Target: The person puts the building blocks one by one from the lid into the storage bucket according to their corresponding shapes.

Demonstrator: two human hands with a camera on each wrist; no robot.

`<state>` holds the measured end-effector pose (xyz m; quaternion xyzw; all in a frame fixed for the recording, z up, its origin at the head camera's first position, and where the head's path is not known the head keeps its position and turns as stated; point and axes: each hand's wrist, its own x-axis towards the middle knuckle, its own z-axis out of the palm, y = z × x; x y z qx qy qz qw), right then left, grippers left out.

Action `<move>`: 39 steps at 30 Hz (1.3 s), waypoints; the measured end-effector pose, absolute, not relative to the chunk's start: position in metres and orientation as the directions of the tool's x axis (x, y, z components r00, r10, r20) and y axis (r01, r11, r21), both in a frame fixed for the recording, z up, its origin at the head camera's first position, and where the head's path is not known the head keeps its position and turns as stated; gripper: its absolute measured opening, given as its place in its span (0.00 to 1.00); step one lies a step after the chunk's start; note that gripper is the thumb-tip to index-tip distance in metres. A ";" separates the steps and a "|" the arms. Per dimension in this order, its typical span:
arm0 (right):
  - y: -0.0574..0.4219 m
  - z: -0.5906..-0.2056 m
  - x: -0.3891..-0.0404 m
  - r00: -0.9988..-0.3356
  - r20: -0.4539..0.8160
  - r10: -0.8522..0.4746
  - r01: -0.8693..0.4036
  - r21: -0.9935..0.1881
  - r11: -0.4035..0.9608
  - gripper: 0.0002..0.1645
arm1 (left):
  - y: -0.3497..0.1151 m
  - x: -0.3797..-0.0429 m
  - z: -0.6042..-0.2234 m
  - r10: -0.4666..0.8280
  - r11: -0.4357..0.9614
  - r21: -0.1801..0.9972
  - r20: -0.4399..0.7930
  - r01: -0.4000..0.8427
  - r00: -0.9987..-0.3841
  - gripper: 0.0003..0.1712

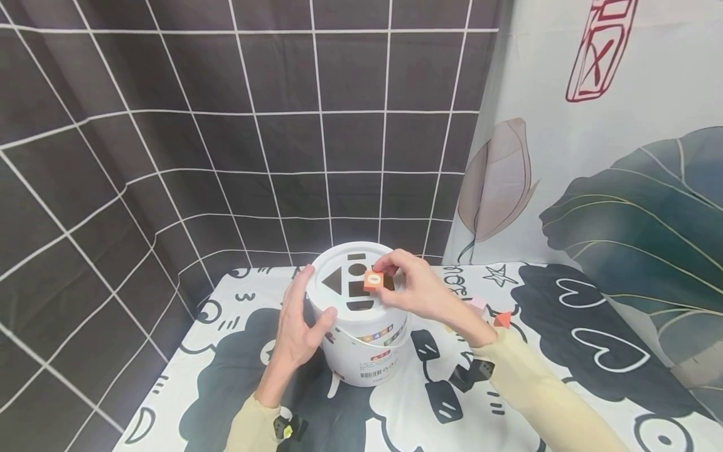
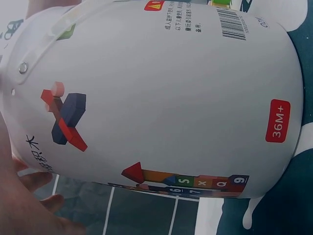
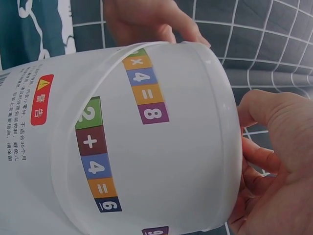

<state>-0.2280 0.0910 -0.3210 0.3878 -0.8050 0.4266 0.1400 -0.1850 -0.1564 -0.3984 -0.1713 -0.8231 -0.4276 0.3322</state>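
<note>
A white bucket [image 1: 361, 355] stands on the tablecloth, its white lid [image 1: 330, 302] cut with shaped holes, among them a triangle, a circle and several slots. My right hand [image 1: 415, 285] pinches a small orange block [image 1: 373, 280] marked with a white 0 between thumb and fingers, just over the lid's middle holes. In the right wrist view the block is hidden behind the lid's edge. My left hand [image 1: 299, 320] rests along the bucket's left side with fairly straight fingers, its thumb at the front of the rim. The left wrist view shows the bucket's printed wall [image 2: 171, 98].
A red-orange block [image 1: 502, 319] and a pink block [image 1: 477, 305] lie right of the bucket, partly behind my right forearm. The bucket's white handle [image 3: 63, 171] hangs down its front. A dark gridded curtain [image 1: 282, 144] hangs behind the patterned tablecloth [image 1: 565, 389].
</note>
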 end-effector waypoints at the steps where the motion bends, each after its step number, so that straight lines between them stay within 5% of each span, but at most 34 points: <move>1: 0.090 -0.321 -0.229 -0.662 0.553 -0.507 -0.742 -0.581 0.336 0.18 | -0.157 -0.185 -0.398 -0.001 0.577 0.588 0.694 0.567 -0.720 0.46; 30: 0.074 -0.318 -0.243 -0.573 0.506 -0.645 -0.817 -0.406 0.409 0.18 | -0.156 -0.183 -0.400 -0.008 0.583 0.608 0.668 0.539 -0.744 0.46; 39: 0.110 -0.314 -0.243 -0.600 0.640 -0.481 -0.800 -0.479 0.360 0.19 | -0.156 -0.183 -0.399 -0.017 0.574 0.607 0.680 0.550 -0.733 0.47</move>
